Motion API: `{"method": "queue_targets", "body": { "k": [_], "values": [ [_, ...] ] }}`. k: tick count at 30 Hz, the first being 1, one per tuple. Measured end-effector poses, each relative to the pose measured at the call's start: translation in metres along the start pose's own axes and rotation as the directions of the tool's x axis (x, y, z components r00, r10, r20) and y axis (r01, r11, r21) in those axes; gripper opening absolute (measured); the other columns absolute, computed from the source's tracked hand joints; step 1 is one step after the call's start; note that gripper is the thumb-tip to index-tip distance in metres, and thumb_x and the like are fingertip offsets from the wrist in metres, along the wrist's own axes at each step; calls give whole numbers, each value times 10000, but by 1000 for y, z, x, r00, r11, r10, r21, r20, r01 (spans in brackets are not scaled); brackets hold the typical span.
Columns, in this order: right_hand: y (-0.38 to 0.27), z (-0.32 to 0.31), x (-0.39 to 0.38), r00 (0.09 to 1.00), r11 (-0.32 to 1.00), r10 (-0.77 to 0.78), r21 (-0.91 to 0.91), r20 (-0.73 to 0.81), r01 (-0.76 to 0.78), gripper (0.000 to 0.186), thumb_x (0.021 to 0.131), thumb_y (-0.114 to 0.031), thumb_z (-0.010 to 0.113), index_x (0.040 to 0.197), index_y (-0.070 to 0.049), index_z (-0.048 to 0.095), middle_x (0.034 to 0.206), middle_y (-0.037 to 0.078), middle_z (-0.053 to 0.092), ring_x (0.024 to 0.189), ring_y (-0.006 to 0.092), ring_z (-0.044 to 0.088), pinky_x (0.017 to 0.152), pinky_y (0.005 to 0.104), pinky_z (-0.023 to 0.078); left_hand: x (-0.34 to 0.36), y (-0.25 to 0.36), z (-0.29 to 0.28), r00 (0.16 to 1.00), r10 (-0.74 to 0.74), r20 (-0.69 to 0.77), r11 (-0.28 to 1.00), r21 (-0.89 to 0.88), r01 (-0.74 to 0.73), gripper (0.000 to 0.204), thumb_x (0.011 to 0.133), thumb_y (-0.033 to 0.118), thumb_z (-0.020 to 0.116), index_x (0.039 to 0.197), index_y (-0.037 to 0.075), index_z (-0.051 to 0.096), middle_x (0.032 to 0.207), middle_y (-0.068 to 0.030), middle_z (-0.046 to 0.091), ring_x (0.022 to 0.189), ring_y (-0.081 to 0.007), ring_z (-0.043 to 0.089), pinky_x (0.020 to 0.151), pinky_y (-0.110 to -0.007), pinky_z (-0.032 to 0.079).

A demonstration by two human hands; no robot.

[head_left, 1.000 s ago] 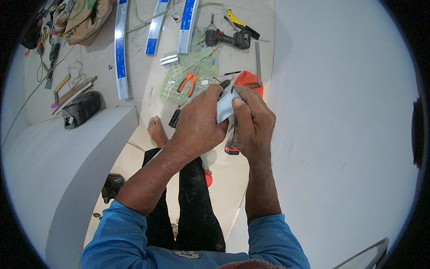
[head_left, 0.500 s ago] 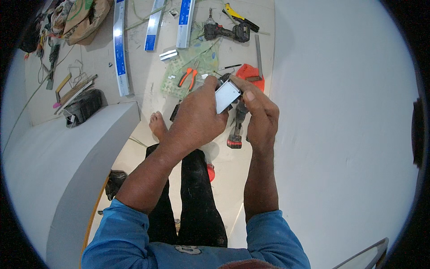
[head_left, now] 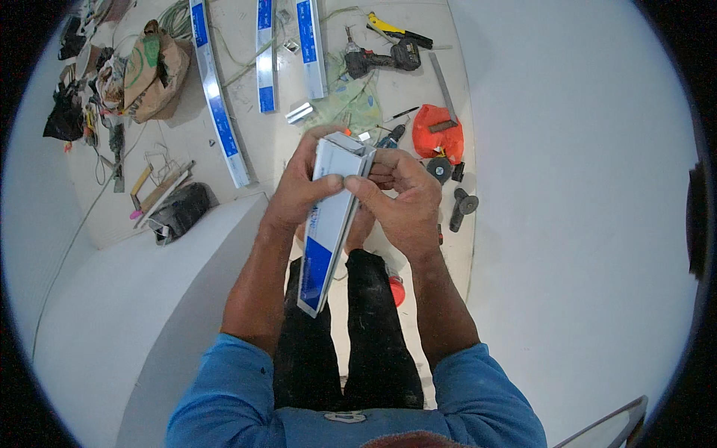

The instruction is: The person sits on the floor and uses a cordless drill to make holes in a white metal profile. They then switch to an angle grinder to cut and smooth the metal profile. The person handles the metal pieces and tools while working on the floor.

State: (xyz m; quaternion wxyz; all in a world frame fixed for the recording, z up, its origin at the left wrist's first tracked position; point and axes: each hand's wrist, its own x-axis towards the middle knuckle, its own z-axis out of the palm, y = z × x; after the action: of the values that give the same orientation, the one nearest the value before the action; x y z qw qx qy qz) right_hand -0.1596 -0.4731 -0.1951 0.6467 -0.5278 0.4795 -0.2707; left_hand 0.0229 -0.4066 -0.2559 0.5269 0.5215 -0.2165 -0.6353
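Between my hands I hold a short metal profile (head_left: 317, 261) with white and blue film. It slants down toward my knees, its folded upper end at my fingers. My left hand (head_left: 291, 190) is closed round its left side, with the thumb flat on the white face. From the right, my right hand (head_left: 407, 213) grips the upper part, its thumb tip close to the left thumb and its fingers curled behind the edge. The undersides of my fingers are partly hidden.
Long blue-and-white profiles (head_left: 219, 104) lie on the floor ahead. A cordless drill (head_left: 385, 58), a yellow-and-black hand tool (head_left: 399, 31), a red bag (head_left: 426, 142) and an angle grinder (head_left: 461, 210) lie right. A low wall (head_left: 202, 261) stands left, a white wall (head_left: 575, 187) right.
The profile has turned from end-on to showing its long face, its lower end now toward my knees. Both thumbs now meet on its face. The floor items have shifted in view.
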Motion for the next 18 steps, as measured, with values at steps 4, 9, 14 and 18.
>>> {"method": "queue_targets", "body": {
  "k": [4, 9, 14, 18],
  "values": [
    [-12, 14, -7, 996, 993, -14, -117, -83, 4, 336, 895, -101, 876, 1137, 48, 698, 990, 179, 804, 945, 224, 808, 838, 367, 659, -11, 15, 8, 961, 270, 67, 931, 237, -278, 1180, 705, 275, 938, 1694, 110, 315, 1444, -185, 578, 1385, -349, 574, 1214, -508, 417],
    [-22, 33, -13, 965, 934, -217, -320, -145, 162, 325, 867, -123, 885, 1071, 36, 688, 944, 160, 799, 905, 214, 811, 792, 352, 665, -21, 29, 15, 900, 408, 151, 724, 547, -420, 1067, 729, 129, 885, 1666, 124, 375, 1527, -176, 510, 1418, -338, 537, 1197, -502, 421],
    [-28, 42, -17, 939, 922, -241, -360, -246, 142, 347, 852, -169, 899, 1040, 13, 671, 885, 149, 773, 831, 246, 794, 741, 371, 643, -15, 44, 18, 950, 282, 136, 786, 535, -310, 798, 832, 113, 826, 1553, 153, 488, 1472, -151, 543, 1395, -304, 543, 1179, -470, 431],
    [-8, 26, -31, 960, 958, -194, -250, -203, 141, 353, 904, -195, 876, 1106, 19, 681, 995, 171, 785, 917, 242, 794, 780, 374, 641, -8, 22, 8, 905, 367, 214, 668, 616, -417, 748, 863, 116, 819, 1534, 173, 495, 1464, -139, 533, 1364, -288, 546, 1196, -466, 414]
  ]
}}
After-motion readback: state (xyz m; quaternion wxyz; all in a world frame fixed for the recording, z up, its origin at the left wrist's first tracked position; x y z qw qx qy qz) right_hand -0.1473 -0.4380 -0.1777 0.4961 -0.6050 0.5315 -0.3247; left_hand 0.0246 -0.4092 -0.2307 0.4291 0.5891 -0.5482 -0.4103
